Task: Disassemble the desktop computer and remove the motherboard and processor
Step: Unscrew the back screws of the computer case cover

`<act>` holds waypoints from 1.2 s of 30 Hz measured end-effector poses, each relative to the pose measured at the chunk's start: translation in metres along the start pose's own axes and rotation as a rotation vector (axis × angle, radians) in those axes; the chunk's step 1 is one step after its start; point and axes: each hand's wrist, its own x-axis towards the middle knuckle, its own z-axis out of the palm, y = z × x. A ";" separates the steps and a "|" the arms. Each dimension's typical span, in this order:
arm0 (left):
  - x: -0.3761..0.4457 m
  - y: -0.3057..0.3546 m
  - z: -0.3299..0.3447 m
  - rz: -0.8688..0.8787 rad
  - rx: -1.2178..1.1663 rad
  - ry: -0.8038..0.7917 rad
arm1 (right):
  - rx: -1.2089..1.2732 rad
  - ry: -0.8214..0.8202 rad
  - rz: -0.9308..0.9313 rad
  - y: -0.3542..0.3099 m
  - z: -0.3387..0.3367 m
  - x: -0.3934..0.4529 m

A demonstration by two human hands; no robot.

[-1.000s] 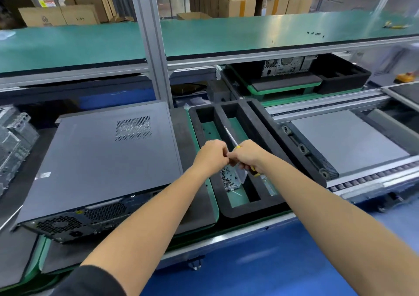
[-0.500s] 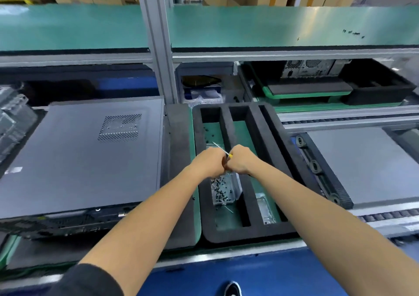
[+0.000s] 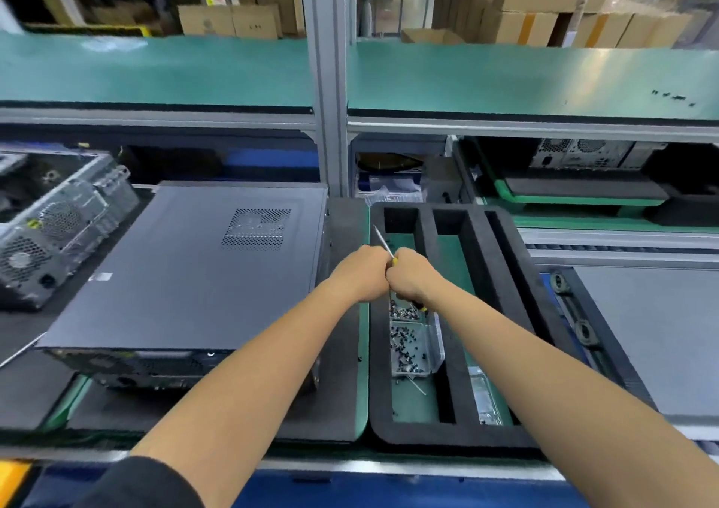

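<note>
Two hands met knuckle to knuckle above the black foam tray (image 3: pixel 502 274): the left hand (image 3: pixel 360 272) and right hand (image 3: pixel 412 280) were both fisted around a yellow-handled screwdriver (image 3: pixel 383 245), its thin metal shaft poking up and away to the left from between the curled fingers. Directly below the right fingers lay a clear plastic box of screws (image 3: pixel 412 342) in the tray's left compartment. Left of the left fingers, just beside them, the closed desktop computer case (image 3: pixel 186 274) lay flat, cover on, vent grille (image 3: pixel 256 229) facing up; farther left sat a stripped metal chassis (image 3: pixel 58 227).
</note>
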 end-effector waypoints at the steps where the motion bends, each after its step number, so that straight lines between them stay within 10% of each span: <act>1: -0.003 -0.006 -0.006 0.006 0.021 0.019 | 0.052 0.004 0.006 -0.008 0.004 -0.001; 11: -0.030 -0.063 -0.025 0.266 0.614 0.013 | 0.272 -0.004 0.170 -0.047 0.080 0.002; 36: 0.050 -0.057 0.017 -0.040 0.560 -0.573 | 0.097 -0.344 0.151 0.010 0.089 0.072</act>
